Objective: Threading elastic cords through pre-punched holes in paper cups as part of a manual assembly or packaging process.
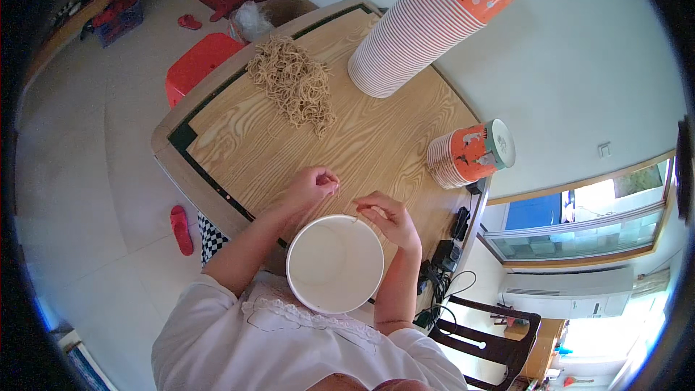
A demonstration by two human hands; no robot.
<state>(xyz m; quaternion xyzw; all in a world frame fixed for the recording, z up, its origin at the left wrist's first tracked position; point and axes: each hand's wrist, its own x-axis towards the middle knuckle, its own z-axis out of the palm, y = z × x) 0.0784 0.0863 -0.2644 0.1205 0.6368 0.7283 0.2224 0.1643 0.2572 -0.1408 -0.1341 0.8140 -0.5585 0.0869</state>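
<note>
A white paper tub (335, 264) stands at the table's near edge, close against my body, its round mouth facing up. Just beyond the far left of its rim is my left hand (311, 188), closed with the fingertips pressed together; what they hold is too fine to make out. My right hand (391, 219) pinches at the far right of the rim, with a bit of thin string (354, 220) showing below the fingertips. Farther off lies a tangled heap of tan string (295, 87) on the wooden tabletop (362, 141).
A tall leaning stack of paper tubs (427, 29) rises at the back right. A shorter stack (470, 153) lies tilted at the right edge, above black cables and adapters (445, 257). A red stool (203, 65) is beyond the left edge; a dark chair (492, 340) stands lower right.
</note>
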